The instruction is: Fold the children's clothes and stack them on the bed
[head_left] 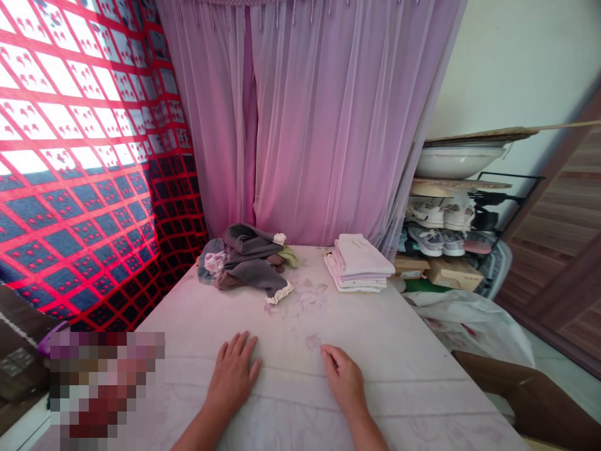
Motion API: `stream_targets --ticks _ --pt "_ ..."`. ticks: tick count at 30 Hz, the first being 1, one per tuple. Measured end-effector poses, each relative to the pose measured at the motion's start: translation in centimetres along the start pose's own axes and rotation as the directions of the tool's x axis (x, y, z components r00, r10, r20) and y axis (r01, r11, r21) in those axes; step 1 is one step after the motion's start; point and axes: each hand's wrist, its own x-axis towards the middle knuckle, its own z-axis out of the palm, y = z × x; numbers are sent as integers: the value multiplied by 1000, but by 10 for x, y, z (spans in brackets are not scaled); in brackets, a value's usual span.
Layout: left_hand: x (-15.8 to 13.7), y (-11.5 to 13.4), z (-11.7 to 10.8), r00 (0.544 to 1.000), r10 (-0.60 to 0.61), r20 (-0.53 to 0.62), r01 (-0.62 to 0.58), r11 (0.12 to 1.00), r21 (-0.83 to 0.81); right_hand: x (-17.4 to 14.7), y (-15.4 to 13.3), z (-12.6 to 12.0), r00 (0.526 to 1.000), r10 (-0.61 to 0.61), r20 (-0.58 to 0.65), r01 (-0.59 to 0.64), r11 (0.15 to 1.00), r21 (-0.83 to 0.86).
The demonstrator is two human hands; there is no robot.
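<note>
My left hand (235,369) lies palm down on a pale bed-like surface (300,401) covered with flowered cloth, its fingers spread and nothing under them that I can see. To its right, my right hand (344,378) rests on its side with the fingers curled in, and no object shows in it. Beyond my left hand sits a rumpled heap of dark grey clothes (253,266) with cream frilled cuffs. A neat stack of folded white and pale pink clothes (359,263) stands farther off, past my right hand.
Pink-purple curtains (319,125) hang behind the surface; a red-checked curtain (94,181) covers the left side. On the right, a rack holds a white basin (457,161) and shoes (434,216). Below are a plastic bag (474,322) and an open cardboard box (530,388).
</note>
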Motion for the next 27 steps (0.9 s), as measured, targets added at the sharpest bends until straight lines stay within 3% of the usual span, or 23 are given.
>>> stream_targets --ticks 21,27 --pt "-8 1 -7 1000 7 26 -7 1000 -30 2 2 0 997 -21 78 32 991 -132" --pt "-11 1 -14 998 7 56 -5 999 -36 -1 -6 -1 998 -45 45 51 989 -138"
